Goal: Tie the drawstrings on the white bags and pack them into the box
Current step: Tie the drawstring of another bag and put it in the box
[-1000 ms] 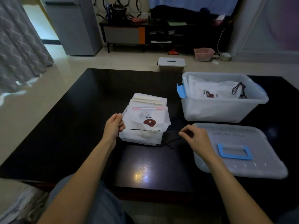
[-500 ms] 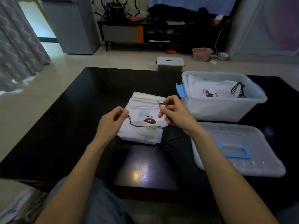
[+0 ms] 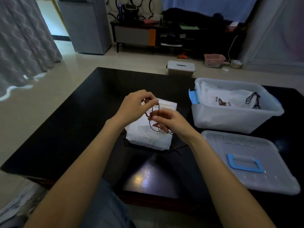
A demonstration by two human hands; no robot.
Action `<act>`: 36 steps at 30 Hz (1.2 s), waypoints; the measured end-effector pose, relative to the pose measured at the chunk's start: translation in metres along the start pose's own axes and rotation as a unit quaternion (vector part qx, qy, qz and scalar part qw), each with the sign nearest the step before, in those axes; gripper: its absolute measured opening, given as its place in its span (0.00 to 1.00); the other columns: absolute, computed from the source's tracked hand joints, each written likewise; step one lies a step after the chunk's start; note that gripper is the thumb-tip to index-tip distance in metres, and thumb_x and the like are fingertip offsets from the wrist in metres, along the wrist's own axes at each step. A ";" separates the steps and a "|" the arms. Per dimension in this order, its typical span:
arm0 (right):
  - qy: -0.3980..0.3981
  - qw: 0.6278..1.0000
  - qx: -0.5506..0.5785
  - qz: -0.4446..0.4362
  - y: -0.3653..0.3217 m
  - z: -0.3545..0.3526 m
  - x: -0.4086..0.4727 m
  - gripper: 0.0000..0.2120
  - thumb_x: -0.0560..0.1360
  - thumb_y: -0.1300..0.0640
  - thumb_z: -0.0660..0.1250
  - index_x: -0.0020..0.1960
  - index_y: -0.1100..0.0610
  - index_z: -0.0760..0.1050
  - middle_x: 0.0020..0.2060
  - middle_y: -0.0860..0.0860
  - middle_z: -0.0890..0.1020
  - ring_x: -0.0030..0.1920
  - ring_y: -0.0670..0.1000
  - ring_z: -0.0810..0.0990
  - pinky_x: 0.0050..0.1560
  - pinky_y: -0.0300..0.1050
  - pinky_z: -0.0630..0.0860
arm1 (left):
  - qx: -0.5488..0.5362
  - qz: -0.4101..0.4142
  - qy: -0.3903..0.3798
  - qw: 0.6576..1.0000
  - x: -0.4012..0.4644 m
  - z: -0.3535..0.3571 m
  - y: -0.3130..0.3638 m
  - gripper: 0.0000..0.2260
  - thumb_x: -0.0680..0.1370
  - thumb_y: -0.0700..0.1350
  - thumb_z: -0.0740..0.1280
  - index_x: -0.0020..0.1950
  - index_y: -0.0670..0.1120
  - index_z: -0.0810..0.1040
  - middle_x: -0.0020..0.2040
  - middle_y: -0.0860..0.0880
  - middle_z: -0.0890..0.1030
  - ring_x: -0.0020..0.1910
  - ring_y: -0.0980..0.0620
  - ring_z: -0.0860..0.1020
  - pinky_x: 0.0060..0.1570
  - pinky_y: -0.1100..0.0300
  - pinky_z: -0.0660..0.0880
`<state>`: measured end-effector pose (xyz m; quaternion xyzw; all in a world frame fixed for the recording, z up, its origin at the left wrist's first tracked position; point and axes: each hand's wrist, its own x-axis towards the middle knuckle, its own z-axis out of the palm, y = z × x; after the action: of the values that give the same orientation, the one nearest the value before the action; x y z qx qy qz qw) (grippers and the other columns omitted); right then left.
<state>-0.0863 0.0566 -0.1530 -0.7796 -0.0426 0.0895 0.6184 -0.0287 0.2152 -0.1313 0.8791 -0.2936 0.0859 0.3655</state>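
Here both hands are raised close together: the left hand (image 3: 134, 106) pinches the dark drawstring (image 3: 152, 120) above the right hand (image 3: 171, 124). The right hand pinches it too, over the white bag (image 3: 148, 137).

Dim room, daylight entering from the far doorway and window

A soft glare patch shines on the glossy black table (image 3: 65, 129) below the pinching hands (image 3: 134, 106); beyond them the background is murky and soft. Wide-angle distortion bends the curtain (image 3: 21, 43) and floor at the frame's edges, and both forearms sit in shade.

Black table (image 3: 79, 129): bags (image 3: 148, 139), box (image 3: 233, 119), lid (image 3: 246, 162).
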 end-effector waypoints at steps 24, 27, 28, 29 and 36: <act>0.052 0.999 0.009 0.010 -0.004 -0.026 -0.011 0.06 0.80 0.57 0.62 0.55 0.59 0.70 0.39 0.52 0.85 0.26 0.42 0.74 0.28 0.36 0.67 | -0.235 -0.087 -0.064 0.966 -0.014 0.029 0.001 0.10 0.79 0.49 0.63 0.60 0.55 0.74 0.56 0.53 0.79 0.49 0.60 0.80 0.42 0.68 0.77; 0.035 0.999 0.000 0.007 -0.005 -0.028 -0.012 0.03 0.79 0.57 0.62 0.52 0.55 0.70 0.39 0.51 0.85 0.27 0.41 0.75 0.28 0.35 0.67 | -0.266 -0.094 -0.113 0.953 -0.015 0.027 0.003 0.10 0.81 0.44 0.60 0.60 0.50 0.76 0.54 0.51 0.80 0.48 0.61 0.80 0.42 0.69 0.76; 0.030 1.000 0.000 0.004 -0.005 -0.029 -0.012 0.02 0.79 0.57 0.62 0.51 0.54 0.69 0.38 0.50 0.84 0.27 0.41 0.75 0.28 0.34 0.68 | -0.276 -0.093 -0.126 0.948 -0.016 0.027 0.004 0.10 0.80 0.43 0.61 0.60 0.50 0.76 0.53 0.52 0.80 0.49 0.62 0.80 0.42 0.69 0.76; 0.027 1.000 -0.001 0.004 -0.005 -0.030 -0.012 0.01 0.79 0.58 0.62 0.51 0.54 0.69 0.36 0.49 0.84 0.27 0.41 0.75 0.28 0.34 0.68 | -0.285 -0.095 -0.136 0.944 -0.017 0.026 0.004 0.10 0.79 0.42 0.63 0.60 0.50 0.76 0.52 0.52 0.81 0.49 0.62 0.80 0.42 0.69 0.75; 0.033 0.999 -0.009 0.003 0.003 -0.037 -0.012 0.03 0.78 0.60 0.65 0.51 0.55 0.74 0.34 0.49 0.83 0.26 0.42 0.70 0.27 0.33 0.66 | -0.257 -0.103 -0.102 0.955 -0.023 0.023 0.000 0.07 0.74 0.41 0.70 0.52 0.45 0.80 0.43 0.46 0.83 0.41 0.56 0.83 0.41 0.67 0.77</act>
<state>-0.0906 0.0182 -0.1472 -0.7879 -0.0206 0.0657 0.6119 -0.0490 0.2098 -0.1558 0.7851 -0.2491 -0.1210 0.5540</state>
